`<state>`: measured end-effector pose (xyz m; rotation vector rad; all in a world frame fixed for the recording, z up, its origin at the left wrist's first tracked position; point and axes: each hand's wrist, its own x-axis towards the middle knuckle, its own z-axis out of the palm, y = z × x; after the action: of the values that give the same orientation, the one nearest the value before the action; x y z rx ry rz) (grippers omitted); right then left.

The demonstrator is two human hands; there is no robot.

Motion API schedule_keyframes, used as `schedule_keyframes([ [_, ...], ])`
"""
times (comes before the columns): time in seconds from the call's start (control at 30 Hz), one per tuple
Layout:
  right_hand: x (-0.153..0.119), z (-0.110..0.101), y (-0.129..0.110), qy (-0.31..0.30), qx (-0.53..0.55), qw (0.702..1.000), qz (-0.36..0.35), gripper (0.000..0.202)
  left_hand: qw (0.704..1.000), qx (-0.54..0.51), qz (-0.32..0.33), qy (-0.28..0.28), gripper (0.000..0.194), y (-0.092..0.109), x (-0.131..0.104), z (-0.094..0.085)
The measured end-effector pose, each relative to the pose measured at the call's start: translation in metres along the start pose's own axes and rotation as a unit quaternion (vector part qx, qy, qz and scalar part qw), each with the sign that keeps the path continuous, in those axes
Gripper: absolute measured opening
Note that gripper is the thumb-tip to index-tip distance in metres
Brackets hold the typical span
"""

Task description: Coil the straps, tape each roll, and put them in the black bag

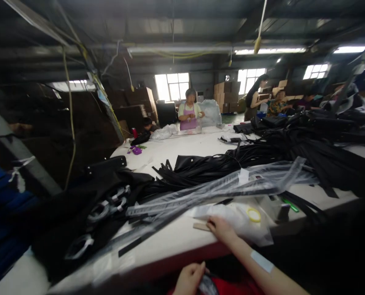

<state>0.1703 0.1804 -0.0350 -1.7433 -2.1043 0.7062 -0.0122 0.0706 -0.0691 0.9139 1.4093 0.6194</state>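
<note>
My right hand [222, 230] reaches over the near edge of the white table [167, 241], its fingers closed on the end of a flat tan strip [201, 226]. Beside that hand lies a clear plastic bag [231, 215] with whitish contents, a yellow ring [254, 214] resting on it. Low in the view, close to my body, my left hand [190, 278] is curled with thumb and fingers together. A dark, shiny bundle [207, 284] shows against its fingers; the lower part is cut off by the frame edge.
Long clear plastic sleeves [219, 188] cross the table, before a heap of black straps [207, 170]. Black material with pale coiled loops [99, 211] lies left. A green tool [291, 205] is at right. A co-worker in an apron [189, 112] stands across the table.
</note>
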Motion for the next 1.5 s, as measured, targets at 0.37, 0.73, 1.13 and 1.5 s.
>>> schedule_keyframes([
  [0.37, -0.008, 0.004, 0.034, 0.003, -0.029, 0.996, -0.082, 0.027, 0.998, -0.056, 0.032, -0.026, 0.060, -0.002, -0.020, -0.003],
  [0.73, -0.021, 0.010, 0.033, 0.074, -0.126, 0.975, -0.169, 0.021, 0.997, -0.052, 0.039, -0.051, 0.061, 0.002, -0.011, -0.005],
  [1.13, -0.015, 0.009, 0.031, 0.095, -0.126, 0.975, -0.158, 0.017, 0.996, -0.060, 0.031, -0.051, 0.055, 0.000, -0.007, -0.006],
  [1.5, -0.019, 0.015, 0.039, 0.106, -0.110, 0.975, -0.163, 0.022, 0.996, -0.058, 0.029, -0.055, 0.050, 0.003, -0.008, -0.008],
])
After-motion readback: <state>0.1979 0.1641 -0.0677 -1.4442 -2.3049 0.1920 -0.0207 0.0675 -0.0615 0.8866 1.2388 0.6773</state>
